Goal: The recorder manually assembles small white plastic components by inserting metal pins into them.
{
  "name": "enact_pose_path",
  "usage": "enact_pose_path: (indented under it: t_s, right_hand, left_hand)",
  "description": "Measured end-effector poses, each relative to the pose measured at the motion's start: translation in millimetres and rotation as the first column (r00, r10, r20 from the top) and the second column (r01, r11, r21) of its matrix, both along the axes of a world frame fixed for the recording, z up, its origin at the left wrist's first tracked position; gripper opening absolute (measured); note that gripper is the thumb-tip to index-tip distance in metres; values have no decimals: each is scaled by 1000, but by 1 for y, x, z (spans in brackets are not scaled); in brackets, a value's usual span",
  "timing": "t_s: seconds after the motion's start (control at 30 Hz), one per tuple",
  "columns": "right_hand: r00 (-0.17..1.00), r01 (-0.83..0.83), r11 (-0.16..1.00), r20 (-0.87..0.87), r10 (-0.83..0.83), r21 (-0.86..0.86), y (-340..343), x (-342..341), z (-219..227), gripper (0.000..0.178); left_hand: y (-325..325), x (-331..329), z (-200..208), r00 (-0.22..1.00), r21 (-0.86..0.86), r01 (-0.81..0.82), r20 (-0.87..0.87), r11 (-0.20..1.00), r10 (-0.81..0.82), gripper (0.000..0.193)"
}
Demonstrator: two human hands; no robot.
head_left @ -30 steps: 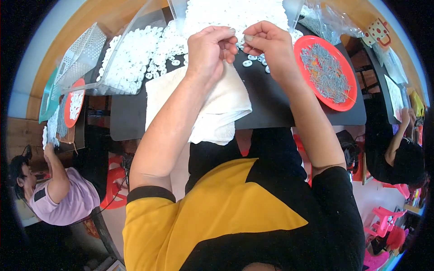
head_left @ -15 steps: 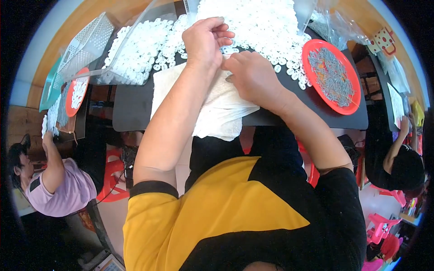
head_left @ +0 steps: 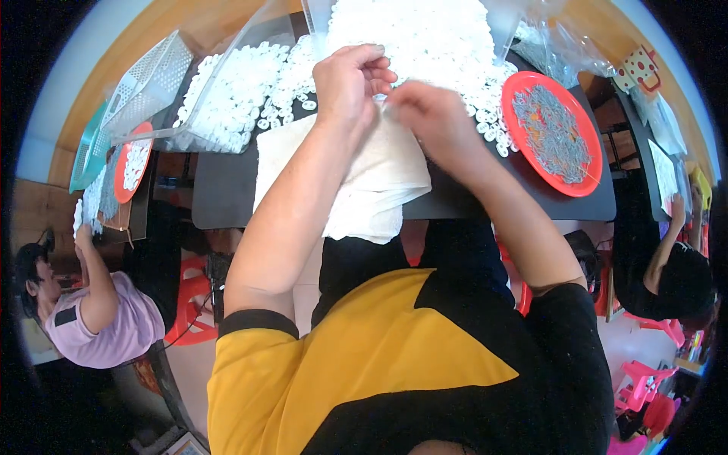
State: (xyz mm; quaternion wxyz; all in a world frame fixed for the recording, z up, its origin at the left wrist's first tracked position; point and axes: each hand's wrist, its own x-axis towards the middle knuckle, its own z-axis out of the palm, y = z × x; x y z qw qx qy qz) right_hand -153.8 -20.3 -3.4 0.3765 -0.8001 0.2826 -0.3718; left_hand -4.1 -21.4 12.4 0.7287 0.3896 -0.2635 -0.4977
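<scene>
My left hand [head_left: 350, 85] is raised over the folded cream cloth [head_left: 383, 163], its fingers curled in. A small white piece [head_left: 380, 98] shows at its fingertips, too small to make out fully. Close by on the right, my right hand [head_left: 438, 121] is blurred, with its fingers bent together toward the left hand; what they pinch, if anything, is hidden. Just beyond both hands lies a large heap of small white oval plastic pieces [head_left: 409, 38]. Right of my right hand is a red plate [head_left: 509, 114] of thin grey metal pins [head_left: 553, 133].
A clear plastic bin [head_left: 182, 136] on its side spills more white pieces at left. Clear bags [head_left: 561, 45] and a polka-dot cup [head_left: 637, 70] stand at the far right. One co-worker [head_left: 106, 315] sits left near another red plate [head_left: 135, 163], another [head_left: 675, 269] right.
My right hand has moved slightly right and turned, its fingers now blurred near the left fingertips. The left hand stays nearly in place. The whole view has shifted a little.
</scene>
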Motion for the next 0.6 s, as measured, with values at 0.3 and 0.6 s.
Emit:
enact_pose_path:
  t_s: [0.3, 0.6]
  right_hand:
    - [851, -73, 836, 471, -232, 544, -35, -24, 15, 19]
    - [844, -62, 859, 486, -227, 508, -34, -23, 18, 20]
  left_hand:
    - [9, -20, 4, 985, -108, 89, 156, 990, -72, 8]
    - [13, -24, 4, 974, -132, 95, 215, 987, -65, 6]
